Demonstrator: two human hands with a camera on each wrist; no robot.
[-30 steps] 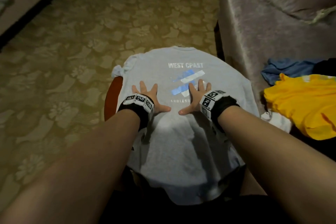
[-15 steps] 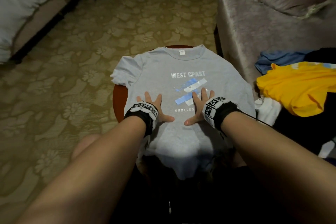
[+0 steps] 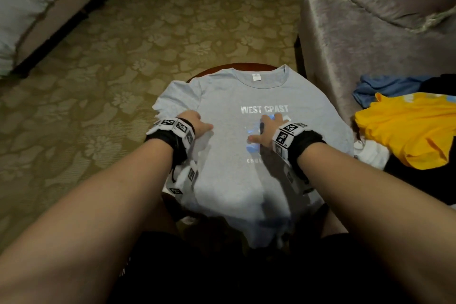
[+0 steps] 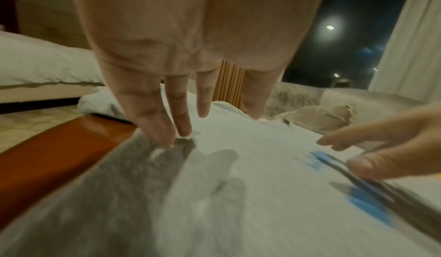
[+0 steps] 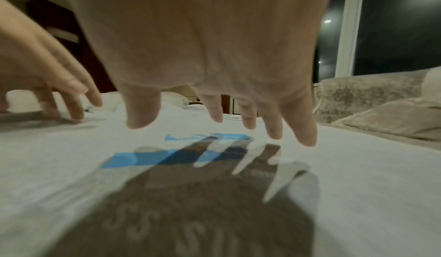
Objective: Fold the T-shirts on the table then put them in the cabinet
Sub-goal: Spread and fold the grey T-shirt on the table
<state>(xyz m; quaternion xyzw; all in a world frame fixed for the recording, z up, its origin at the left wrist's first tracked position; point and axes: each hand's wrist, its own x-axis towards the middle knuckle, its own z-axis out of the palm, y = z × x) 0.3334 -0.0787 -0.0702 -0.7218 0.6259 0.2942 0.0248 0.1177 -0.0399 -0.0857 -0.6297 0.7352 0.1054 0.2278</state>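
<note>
One grey knit T-shirt [image 3: 246,160] lies flat, print up, on a round red-brown wooden table [image 3: 229,66], collar at 12 o'clock. It reads "WEST CPAST" over blue bars. Both hands hover over it, fingers straight and spread: left hand [image 3: 195,123] at 9 o'clock, right hand [image 3: 267,132] mid-chest. One yellow shirt [image 3: 407,128] is at 3 o'clock.

Left hand [image 4: 190,44] fingers [image 4: 152,121] straight, tips touching grey T-shirt [image 4: 238,195] beside table [image 4: 59,147] edge.

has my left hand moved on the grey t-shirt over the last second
Yes. The left hand has slid outward toward the left sleeve of the grey T-shirt, farther from the printed lettering than before.
</note>
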